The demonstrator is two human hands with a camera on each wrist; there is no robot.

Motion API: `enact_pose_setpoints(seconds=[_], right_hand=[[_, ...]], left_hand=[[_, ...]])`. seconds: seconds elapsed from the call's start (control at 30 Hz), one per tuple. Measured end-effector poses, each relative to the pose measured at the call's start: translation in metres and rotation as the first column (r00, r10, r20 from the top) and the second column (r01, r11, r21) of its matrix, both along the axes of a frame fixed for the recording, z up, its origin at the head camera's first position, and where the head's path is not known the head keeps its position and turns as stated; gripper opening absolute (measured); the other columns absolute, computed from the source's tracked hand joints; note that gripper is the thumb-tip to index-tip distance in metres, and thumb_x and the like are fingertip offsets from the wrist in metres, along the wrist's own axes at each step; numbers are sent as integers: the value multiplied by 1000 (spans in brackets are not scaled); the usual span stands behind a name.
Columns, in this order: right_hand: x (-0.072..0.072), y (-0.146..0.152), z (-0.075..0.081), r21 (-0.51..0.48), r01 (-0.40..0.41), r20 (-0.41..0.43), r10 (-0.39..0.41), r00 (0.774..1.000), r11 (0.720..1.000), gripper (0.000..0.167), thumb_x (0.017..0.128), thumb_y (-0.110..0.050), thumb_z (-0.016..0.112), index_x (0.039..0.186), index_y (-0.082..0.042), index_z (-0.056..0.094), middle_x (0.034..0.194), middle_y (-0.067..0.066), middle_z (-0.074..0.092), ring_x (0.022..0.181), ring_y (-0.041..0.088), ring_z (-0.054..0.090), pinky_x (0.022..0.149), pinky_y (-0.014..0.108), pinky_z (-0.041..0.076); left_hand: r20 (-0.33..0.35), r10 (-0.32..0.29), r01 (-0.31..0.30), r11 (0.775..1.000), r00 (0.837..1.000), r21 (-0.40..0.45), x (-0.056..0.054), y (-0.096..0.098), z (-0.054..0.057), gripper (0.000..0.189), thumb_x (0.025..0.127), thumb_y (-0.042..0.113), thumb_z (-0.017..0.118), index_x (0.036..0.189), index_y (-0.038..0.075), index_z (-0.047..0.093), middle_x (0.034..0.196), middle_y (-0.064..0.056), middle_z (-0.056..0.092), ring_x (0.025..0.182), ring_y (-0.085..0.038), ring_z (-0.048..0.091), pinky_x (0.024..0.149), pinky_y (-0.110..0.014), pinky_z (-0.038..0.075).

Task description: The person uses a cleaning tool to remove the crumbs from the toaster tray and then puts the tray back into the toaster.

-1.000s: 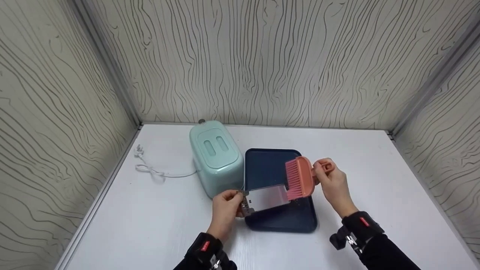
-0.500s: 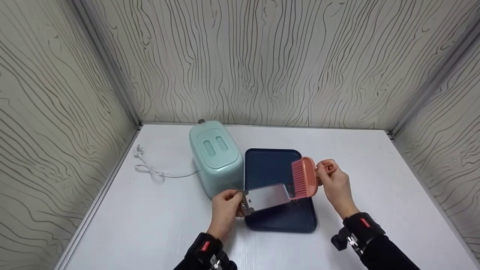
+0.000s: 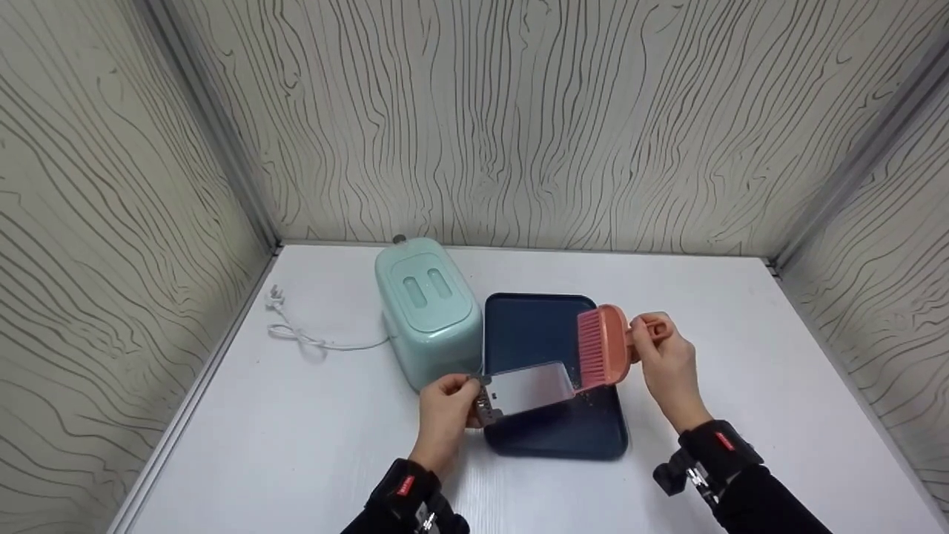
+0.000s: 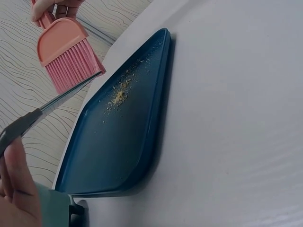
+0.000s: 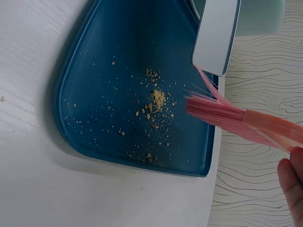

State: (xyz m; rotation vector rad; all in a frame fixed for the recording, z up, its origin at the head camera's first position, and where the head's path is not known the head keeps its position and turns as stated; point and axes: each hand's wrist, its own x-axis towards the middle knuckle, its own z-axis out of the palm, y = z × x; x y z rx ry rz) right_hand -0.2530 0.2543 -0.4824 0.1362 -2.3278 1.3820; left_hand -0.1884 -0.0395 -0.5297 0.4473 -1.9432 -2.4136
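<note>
The left hand [image 3: 447,406] pinches the metal plate [image 3: 530,389] by its left end above the blue tray [image 3: 530,322]; the right hand [image 3: 667,365] grips the brush [image 3: 614,345] at its right end, seemingly so crumbs [image 5: 158,100] gather below.

The head view looks forward and down from above, farthest off, taking in the worktop [image 3: 296,437] and walls [image 3: 482,126]. Both wrist views sit nearer, tipped sideways: the left faces across the tray [image 4: 123,151] toward the brush [image 4: 66,51], the right looks down into it; all three share tray and brush.
</note>
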Motion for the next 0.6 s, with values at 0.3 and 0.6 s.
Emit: enact_pose_setpoints(seconds=[0.3, 0.6], right_hand=[[9, -18, 18, -114, -15, 4, 16, 1000, 993, 21, 105, -20, 58, 106, -1, 64, 81, 7, 73, 65, 5, 65, 60, 16, 53], [19, -44, 32, -277, -177, 48, 198, 979, 945, 21, 105, -18, 58, 108, 2, 62, 85, 8, 68, 71, 13, 68, 65, 25, 59]], left_hand=[[10, 3, -3, 1000, 1000, -20, 0, 0, -1, 16, 90, 6, 65, 100, -5, 70, 78, -7, 65, 58, -13, 62, 50, -24, 56], [23, 9, -8, 999, 1000, -37, -2, 1, 0, 19, 90, 7, 64, 103, -6, 70, 79, -7, 65, 58, -12, 62, 50, -24, 56]])
